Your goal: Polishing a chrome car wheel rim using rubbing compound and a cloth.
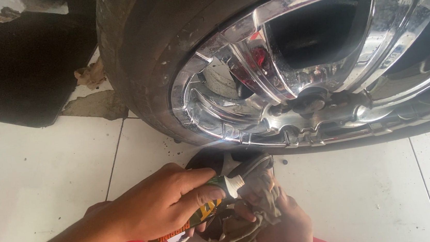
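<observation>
Two hands work low in the view, just above a red garment. Left hand [167, 200] wraps a small green and yellow tube [202, 210], fingers [200, 192] pressed around its body, white nozzle aimed at a crumpled grey-brown rag [256, 205]. Right hand [284, 229] cups that rag from beneath, fingers pinching the cloth. Both things look light; the tube seems soft, best squeezed mid-body, while the rag is limp and needs bunching. Beyond them lies white tiled floor [38, 173], then a dark tyre [131, 55] around a shiny chrome wheel [315, 76].
</observation>
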